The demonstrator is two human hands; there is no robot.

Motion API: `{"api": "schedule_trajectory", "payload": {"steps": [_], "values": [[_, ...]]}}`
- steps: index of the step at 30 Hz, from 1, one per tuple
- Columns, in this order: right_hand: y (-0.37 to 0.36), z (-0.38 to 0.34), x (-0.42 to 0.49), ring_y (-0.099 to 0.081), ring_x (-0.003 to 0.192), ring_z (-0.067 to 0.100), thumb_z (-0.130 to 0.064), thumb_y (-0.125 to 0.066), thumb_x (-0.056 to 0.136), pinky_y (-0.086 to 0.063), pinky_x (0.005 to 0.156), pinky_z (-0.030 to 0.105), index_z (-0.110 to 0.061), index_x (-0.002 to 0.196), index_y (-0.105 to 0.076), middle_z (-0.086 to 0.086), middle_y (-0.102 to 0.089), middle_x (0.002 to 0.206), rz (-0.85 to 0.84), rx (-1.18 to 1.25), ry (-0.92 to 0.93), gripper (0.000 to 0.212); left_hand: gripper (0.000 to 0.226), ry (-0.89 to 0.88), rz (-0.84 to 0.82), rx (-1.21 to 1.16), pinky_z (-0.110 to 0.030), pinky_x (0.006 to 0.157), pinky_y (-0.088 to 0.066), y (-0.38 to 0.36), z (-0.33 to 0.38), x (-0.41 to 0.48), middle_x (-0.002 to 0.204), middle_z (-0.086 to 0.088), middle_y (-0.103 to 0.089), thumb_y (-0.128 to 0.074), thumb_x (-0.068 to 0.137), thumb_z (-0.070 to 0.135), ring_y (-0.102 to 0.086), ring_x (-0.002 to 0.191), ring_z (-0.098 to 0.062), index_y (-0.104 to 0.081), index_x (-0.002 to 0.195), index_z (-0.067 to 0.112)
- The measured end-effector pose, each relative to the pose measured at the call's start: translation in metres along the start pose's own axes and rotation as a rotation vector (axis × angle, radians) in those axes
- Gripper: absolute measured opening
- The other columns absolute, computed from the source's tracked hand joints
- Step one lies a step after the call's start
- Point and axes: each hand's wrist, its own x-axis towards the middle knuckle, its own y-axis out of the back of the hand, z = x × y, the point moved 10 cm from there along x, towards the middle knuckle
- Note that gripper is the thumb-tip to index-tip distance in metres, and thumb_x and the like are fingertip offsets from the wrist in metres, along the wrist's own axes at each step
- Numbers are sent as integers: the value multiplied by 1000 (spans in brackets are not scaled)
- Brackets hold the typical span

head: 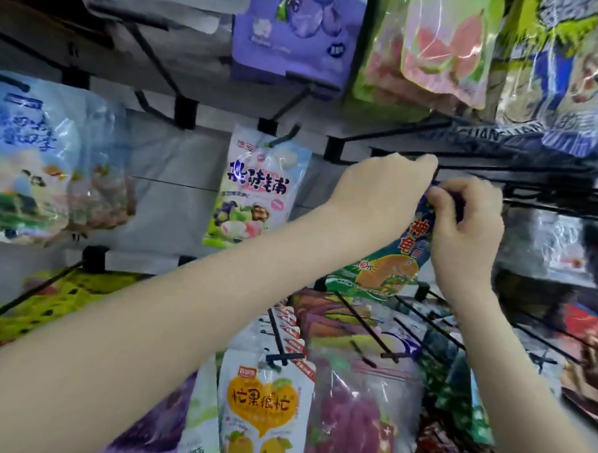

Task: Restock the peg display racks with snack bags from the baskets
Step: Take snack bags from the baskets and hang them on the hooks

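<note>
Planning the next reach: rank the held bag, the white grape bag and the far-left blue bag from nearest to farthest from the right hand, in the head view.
1. held bag, pinched at its top by the right hand.
2. white grape bag, on the centre peg, to the left.
3. far-left blue bag, at the picture's left edge.

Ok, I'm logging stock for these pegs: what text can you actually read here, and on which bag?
"忙果很忙": white mango bag, bottom centre.
"神", the rest hidden: green-orange bag pinched by the right hand.
Other packets: too blurred to read.
</note>
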Motion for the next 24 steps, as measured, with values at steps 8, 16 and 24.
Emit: {"api": "schedule_trajectory", "payload": {"steps": [8, 16, 24], "values": [[-1, 1, -6, -40, 84, 12, -15, -53, 92, -31, 72, 23, -3, 84, -59, 2, -51, 83, 22, -21, -4, 15, 14, -10, 30, 9, -32, 54, -26, -11, -3, -9, 101, -5, -65, -47, 101, 19, -63, 89, -30, -49, 113, 12], [-15, 13, -7, -48, 93, 14, -12, -54, 91, -36, 80, 17, -5, 98, -63, -3, -52, 91, -248, -13, -63, 13, 17, 140, -64, -408, -34, 68, -42, -39, -28, -9, 99, -7, -65, -47, 99, 20, -58, 92, -27, -61, 107, 14], [1, 3, -6, -45, 84, 14, -14, -58, 91, -28, 72, 19, -3, 86, -62, 6, -58, 83, -130, -214, 19, 13, 19, 155, -51, -601, -35, 77, -47, -48, -27, -3, 103, -1, -67, -49, 98, 21, -58, 95, -19, -66, 107, 16]]}}
